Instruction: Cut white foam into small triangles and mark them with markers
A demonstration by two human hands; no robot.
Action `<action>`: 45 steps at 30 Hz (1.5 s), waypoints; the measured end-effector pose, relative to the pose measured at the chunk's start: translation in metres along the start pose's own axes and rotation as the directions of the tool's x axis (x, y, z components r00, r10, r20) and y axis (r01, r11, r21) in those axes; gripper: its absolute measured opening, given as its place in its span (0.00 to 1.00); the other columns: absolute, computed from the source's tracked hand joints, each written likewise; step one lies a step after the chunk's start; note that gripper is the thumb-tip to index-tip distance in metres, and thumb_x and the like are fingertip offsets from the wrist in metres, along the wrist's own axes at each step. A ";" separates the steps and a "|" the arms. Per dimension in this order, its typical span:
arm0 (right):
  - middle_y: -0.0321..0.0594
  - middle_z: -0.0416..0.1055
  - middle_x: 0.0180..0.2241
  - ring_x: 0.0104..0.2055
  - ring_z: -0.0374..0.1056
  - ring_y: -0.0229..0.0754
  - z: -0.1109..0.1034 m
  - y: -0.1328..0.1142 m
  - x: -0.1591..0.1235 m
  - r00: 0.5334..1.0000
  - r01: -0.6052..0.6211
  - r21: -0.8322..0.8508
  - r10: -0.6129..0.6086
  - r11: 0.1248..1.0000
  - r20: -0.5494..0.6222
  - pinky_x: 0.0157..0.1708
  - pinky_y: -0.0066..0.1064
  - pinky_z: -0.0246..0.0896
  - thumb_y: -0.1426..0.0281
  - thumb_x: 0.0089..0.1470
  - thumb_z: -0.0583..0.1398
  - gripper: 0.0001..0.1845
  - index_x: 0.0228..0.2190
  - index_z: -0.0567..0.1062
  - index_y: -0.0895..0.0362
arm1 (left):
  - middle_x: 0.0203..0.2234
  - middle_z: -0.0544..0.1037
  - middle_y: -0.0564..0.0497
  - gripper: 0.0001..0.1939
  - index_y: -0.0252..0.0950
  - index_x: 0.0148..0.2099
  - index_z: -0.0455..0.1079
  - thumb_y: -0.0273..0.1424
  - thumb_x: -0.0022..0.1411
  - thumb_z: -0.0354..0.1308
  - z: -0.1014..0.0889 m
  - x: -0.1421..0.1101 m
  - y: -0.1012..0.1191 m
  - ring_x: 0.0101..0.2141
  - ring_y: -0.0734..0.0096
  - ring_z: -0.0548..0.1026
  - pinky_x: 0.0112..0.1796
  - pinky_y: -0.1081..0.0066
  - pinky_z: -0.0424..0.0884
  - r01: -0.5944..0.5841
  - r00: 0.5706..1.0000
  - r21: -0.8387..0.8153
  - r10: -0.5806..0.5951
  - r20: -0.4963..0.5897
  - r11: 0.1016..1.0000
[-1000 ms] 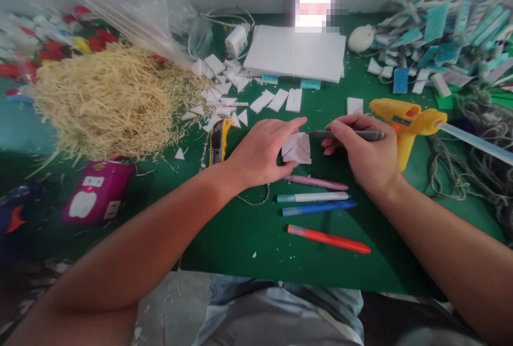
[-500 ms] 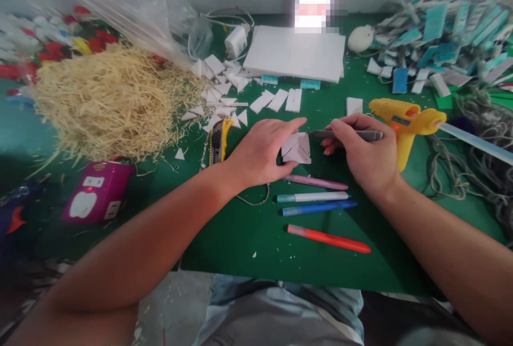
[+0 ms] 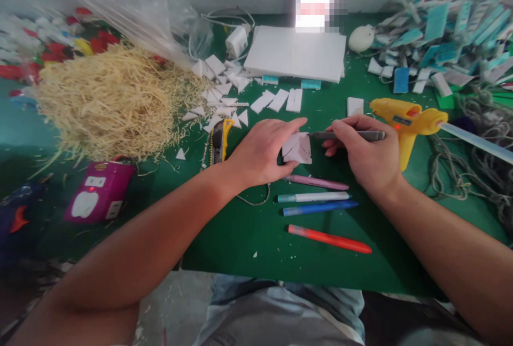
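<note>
My left hand (image 3: 260, 151) grips a small white foam piece (image 3: 297, 149) between thumb and fingers, with dark lines on its face. My right hand (image 3: 360, 148) is closed around a dark grey pen (image 3: 371, 135), its tip at the upper right edge of the foam piece. Just below my hands lie a pink marker (image 3: 318, 182), a white and teal marker (image 3: 315, 197), a blue marker (image 3: 320, 207) and a red marker (image 3: 331, 238). A yellow box cutter (image 3: 219, 141) is left of my left hand. Right of my right hand sits a yellow glue gun (image 3: 406, 122).
White foam scraps (image 3: 224, 87) and a stack of white sheets (image 3: 296, 55) lie at the back. A straw heap (image 3: 108, 100) and a purple power socket (image 3: 100, 192) are on the left. Teal and white blocks (image 3: 436, 41) and tangled grey cord (image 3: 452, 175) fill the right.
</note>
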State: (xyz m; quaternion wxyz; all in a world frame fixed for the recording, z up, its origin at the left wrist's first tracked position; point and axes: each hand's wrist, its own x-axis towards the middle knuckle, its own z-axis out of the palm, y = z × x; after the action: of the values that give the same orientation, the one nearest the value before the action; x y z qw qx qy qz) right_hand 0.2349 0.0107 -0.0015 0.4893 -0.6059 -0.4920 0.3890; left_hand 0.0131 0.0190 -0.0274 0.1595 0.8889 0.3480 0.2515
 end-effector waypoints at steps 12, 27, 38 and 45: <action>0.33 0.75 0.18 0.17 0.69 0.35 -0.008 -0.011 -0.008 0.994 -0.010 -0.099 0.021 0.995 0.110 0.18 0.26 0.66 0.71 0.53 0.70 0.12 0.20 0.79 0.53 | 0.57 0.80 0.38 0.33 0.32 0.71 0.60 0.32 0.68 0.63 -0.001 -0.001 0.001 0.58 0.50 0.77 0.59 0.52 0.71 0.003 1.000 0.000 -0.003 -0.008 1.000; 0.34 0.76 0.20 0.18 0.70 0.36 -0.007 -0.004 -0.005 0.992 0.041 -0.107 -0.027 0.993 0.126 0.20 0.27 0.68 0.71 0.58 0.70 0.13 0.22 0.80 0.54 | 0.58 0.80 0.39 0.34 0.34 0.71 0.60 0.31 0.66 0.62 -0.002 0.000 0.002 0.59 0.49 0.77 0.61 0.51 0.70 0.027 1.000 -0.013 -0.027 0.016 1.000; 0.34 0.76 0.19 0.18 0.69 0.36 -0.005 -0.004 -0.006 0.994 0.048 -0.112 -0.036 0.993 0.106 0.18 0.27 0.67 0.66 0.55 0.71 0.14 0.21 0.78 0.53 | 0.58 0.80 0.39 0.34 0.34 0.72 0.60 0.31 0.67 0.63 -0.003 0.000 0.003 0.59 0.49 0.77 0.60 0.50 0.70 0.044 0.999 -0.008 -0.044 0.025 0.999; 0.34 0.76 0.20 0.18 0.69 0.35 -0.004 -0.003 -0.007 0.994 0.055 -0.093 -0.045 0.994 0.101 0.18 0.26 0.67 0.65 0.56 0.71 0.14 0.22 0.79 0.53 | 0.58 0.79 0.38 0.35 0.33 0.72 0.59 0.30 0.66 0.63 -0.001 0.000 0.002 0.59 0.49 0.77 0.60 0.51 0.71 0.021 1.000 -0.013 -0.021 0.010 1.000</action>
State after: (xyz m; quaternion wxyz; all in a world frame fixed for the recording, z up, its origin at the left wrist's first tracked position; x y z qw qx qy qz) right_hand 0.2364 0.0035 0.0020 0.4446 -0.5960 -0.5487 0.3822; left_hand 0.0132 0.0178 -0.0255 0.1696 0.8855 0.3548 0.2475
